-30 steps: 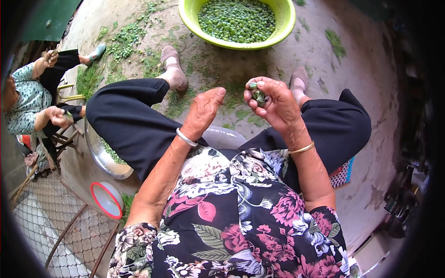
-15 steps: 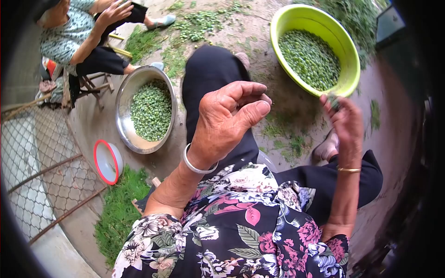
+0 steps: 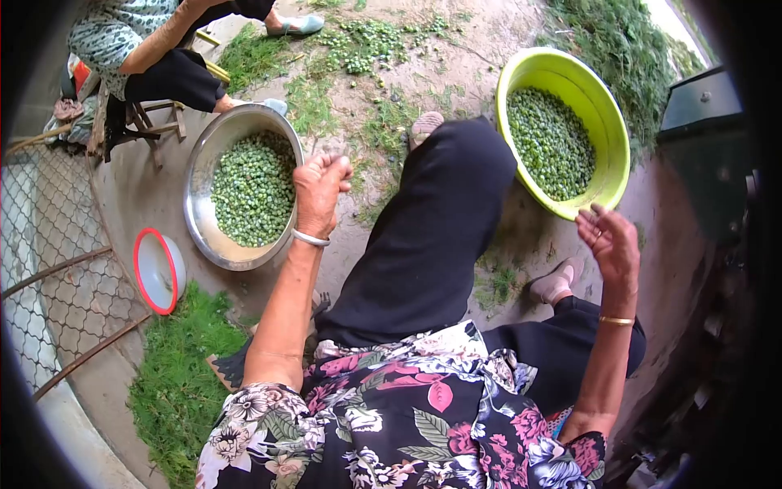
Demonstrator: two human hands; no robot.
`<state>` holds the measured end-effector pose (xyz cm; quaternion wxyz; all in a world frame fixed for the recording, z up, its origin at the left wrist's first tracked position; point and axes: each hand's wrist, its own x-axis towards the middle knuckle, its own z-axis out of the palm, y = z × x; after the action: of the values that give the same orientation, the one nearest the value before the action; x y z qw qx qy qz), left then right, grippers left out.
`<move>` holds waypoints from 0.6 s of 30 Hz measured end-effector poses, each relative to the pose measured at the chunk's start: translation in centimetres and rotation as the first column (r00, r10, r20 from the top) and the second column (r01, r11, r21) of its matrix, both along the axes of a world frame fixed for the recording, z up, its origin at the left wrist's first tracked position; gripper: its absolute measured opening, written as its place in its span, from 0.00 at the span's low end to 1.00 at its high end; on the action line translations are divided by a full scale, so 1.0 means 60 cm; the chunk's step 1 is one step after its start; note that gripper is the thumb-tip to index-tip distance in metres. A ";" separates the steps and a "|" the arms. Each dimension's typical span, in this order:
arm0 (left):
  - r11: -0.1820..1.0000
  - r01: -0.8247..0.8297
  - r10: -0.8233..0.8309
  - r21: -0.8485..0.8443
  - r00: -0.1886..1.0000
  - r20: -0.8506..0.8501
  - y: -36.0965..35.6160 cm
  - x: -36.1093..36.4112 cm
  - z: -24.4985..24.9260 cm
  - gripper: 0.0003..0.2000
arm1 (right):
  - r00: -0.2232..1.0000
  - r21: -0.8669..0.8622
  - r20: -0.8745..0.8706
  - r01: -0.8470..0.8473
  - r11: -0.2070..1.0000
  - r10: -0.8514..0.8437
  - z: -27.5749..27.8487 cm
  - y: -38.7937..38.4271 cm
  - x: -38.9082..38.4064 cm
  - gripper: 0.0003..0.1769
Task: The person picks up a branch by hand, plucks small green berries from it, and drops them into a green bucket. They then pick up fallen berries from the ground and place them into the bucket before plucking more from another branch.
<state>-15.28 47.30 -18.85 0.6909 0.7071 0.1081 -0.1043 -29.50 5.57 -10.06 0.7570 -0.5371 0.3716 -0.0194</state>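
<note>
My left hand [image 3: 320, 189], a white bangle on its wrist, is closed at the right edge of the metal basin [image 3: 198, 220]; whatever its curled fingers hold is hidden. Small round green fruits or seed pods [image 3: 252, 191] lie in that basin. My right hand [image 3: 612, 244] has loosely bent fingers, slightly apart, just below the near rim of the lime-green basin [image 3: 617, 155]. Nothing shows in it. More of the green pods [image 3: 550, 143] fill the bottom of the lime-green basin.
Another person [image 3: 151, 57] sits at the upper left. A red-rimmed bowl [image 3: 159, 273] stands near wire mesh [image 3: 57, 269]. Feathery green stems [image 3: 179, 367] lie beside my seat, with a larger pile [image 3: 607, 57] at the back right. Loose pods [image 3: 366, 45] cover the ground ahead.
My left hand has moved left from above my lap to the metal basin. My right hand has dropped slightly, and the green bit in its fingers no longer shows. My raised knee has swung right.
</note>
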 end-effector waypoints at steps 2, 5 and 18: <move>0.964 0.068 -0.088 0.257 0.994 0.066 0.021 0.007 -0.100 0.18 | 0.995 -0.025 -0.043 -0.089 0.996 0.088 -0.003 0.009 -0.006 0.17; 0.760 0.191 -0.292 0.621 0.954 0.063 0.014 0.017 -0.178 0.28 | 0.981 -0.028 -0.124 -0.157 0.987 0.152 -0.018 0.010 -0.006 0.15; 0.220 0.640 -0.438 0.737 0.739 -0.512 -0.120 0.115 -0.335 0.31 | 0.802 0.082 -0.448 -0.403 0.912 0.395 -0.108 0.013 0.038 0.18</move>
<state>-8.36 40.07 -38.95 0.1217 0.9339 -0.0407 -0.3337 -27.24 6.33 -16.52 0.6311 -0.5988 0.4169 0.2632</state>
